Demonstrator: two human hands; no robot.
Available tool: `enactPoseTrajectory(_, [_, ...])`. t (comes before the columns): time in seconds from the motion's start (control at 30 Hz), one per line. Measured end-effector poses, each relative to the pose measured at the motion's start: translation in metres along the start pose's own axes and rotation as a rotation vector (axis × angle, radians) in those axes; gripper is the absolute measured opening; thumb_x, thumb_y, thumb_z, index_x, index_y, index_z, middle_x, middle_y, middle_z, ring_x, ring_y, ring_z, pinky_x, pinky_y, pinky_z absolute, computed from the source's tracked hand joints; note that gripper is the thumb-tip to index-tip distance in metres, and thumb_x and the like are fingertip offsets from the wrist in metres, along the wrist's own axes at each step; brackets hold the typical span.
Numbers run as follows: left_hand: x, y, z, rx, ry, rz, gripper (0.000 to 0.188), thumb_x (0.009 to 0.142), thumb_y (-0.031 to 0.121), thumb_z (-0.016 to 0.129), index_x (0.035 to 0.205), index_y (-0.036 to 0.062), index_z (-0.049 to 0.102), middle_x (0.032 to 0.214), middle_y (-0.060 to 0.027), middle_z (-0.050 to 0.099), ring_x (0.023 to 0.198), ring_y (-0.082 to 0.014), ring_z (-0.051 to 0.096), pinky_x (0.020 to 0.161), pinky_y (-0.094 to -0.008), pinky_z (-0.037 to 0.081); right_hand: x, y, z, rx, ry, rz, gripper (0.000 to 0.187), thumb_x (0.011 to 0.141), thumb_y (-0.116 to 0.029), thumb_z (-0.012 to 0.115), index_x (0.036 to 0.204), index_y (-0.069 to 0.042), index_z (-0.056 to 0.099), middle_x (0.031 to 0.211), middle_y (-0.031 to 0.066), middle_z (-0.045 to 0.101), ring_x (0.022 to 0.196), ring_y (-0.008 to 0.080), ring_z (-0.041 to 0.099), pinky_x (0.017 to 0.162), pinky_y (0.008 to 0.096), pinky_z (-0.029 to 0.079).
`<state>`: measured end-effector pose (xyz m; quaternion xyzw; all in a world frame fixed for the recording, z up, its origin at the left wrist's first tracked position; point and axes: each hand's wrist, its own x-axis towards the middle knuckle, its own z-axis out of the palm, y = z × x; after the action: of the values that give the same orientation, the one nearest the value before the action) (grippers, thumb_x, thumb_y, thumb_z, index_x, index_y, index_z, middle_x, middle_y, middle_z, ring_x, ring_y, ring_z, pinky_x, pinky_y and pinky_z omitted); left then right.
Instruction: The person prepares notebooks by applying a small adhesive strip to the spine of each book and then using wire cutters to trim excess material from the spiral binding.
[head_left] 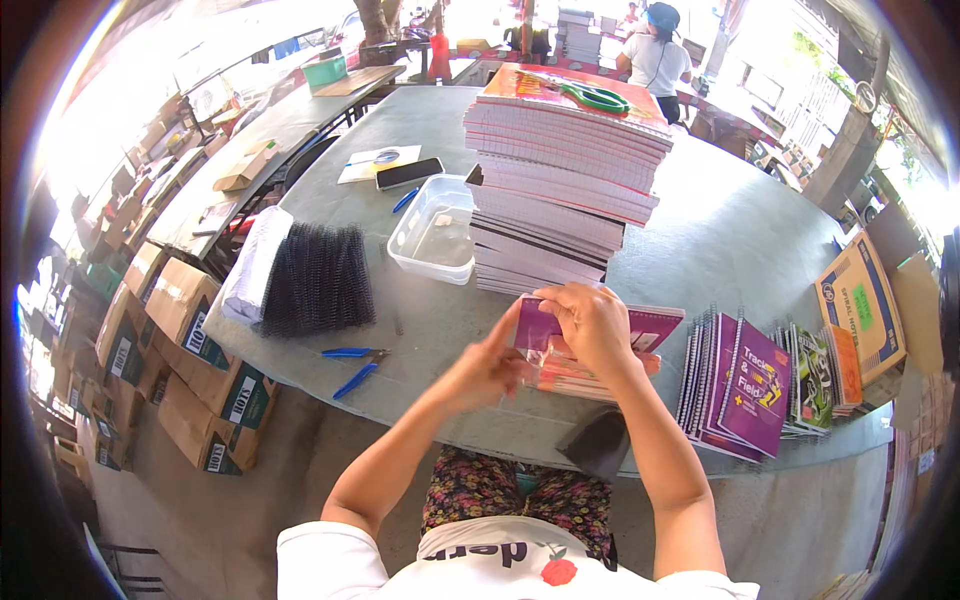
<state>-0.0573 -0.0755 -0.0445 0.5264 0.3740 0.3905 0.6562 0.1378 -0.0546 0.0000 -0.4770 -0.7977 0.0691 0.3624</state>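
A purple-covered notebook (pixel 540 318) is before me near the table's front edge, glare on its front. My right hand (pixel 597 325) pinches its upper edge with closed fingers. At its left side is my left hand (pixel 482 372), index finger stretched along the edge, the other fingers apart and slightly blurred. Another purple notebook (pixel 655 325) lies behind my right wrist. Below these are orange-pink booklets (pixel 570 372), partly covered by my hands. Directly behind rises a tall stack of unbound books (pixel 565 170), topped by green-handled scissors (pixel 595 97).
Blue-handled cutters (pixel 355 368), black spiral coils (pixel 318 278) and a clear plastic bin (pixel 432 232) are left. A phone (pixel 408 173) and pen (pixel 406 199) lie beyond. Spiral notebooks (pixel 740 390) and a carton (pixel 862 305) stand right. A dark pouch-like item (pixel 597 443) overhangs the front edge. A person (pixel 655 60) stands far back.
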Motion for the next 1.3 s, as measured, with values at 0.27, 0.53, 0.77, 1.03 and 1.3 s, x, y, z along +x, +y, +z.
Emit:
enactPoseTrajectory(0.27, [0.010,0.019,0.024,0.670,0.393,0.542,0.016,0.083,0.004,0.062,0.098,0.0004,0.062,0.079,-0.0091,0.066,0.064,-0.0131,0.059,0.058,-0.0269,0.046,0.001,-0.004,-0.007,0.078,-0.044,0.154,0.014,0.079,-0.016,0.064,0.091,-0.011,0.070,0.075,0.0052,0.068,0.067,0.0220,0.065,0.063,0.0320,0.050])
enactPoseTrajectory(0.53, [0.016,0.016,0.020,0.709,0.451,0.533,0.010,0.086,0.008,0.058,0.089,-0.0011,0.061,0.071,-0.0114,0.064,0.057,-0.0187,0.059,0.054,-0.0290,0.045,0.003,-0.012,-0.006,0.158,-0.057,0.184,0.014,0.076,-0.009,0.064,0.089,-0.010,0.067,0.080,0.0074,0.067,0.075,0.0277,0.063,0.069,0.0372,0.048])
enactPoseTrajectory(0.77, [0.021,0.024,0.021,0.902,0.472,0.649,0.011,0.086,0.007,0.055,0.088,-0.0035,0.059,0.069,-0.0115,0.062,0.056,-0.0214,0.060,0.054,-0.0313,0.046,0.002,-0.012,-0.007,0.115,-0.059,0.069,0.016,0.075,-0.004,0.063,0.091,-0.006,0.064,0.084,0.0105,0.065,0.077,0.0288,0.062,0.068,0.0366,0.048])
enactPoseTrajectory(1.03, [0.020,0.045,-0.018,0.798,0.165,0.409,0.013,0.082,0.003,0.056,0.094,-0.0001,0.061,0.070,-0.0100,0.060,0.059,-0.0216,0.059,0.057,-0.0329,0.046,0.000,-0.007,0.000,-0.071,-0.019,0.040,0.015,0.078,-0.012,0.062,0.093,-0.008,0.062,0.084,0.0090,0.065,0.083,0.0266,0.062,0.072,0.0388,0.044])
enactPoseTrajectory(1.3, [0.020,0.050,-0.002,1.132,0.410,0.804,0.017,0.071,0.005,0.065,0.084,0.0031,0.054,0.081,-0.0085,0.052,0.075,-0.0300,0.054,0.062,-0.0404,0.043,0.006,-0.004,0.008,0.017,-0.045,0.057,0.011,0.080,-0.015,0.063,0.085,-0.008,0.056,0.075,0.0051,0.064,0.076,0.0257,0.060,0.067,0.0389,0.044])
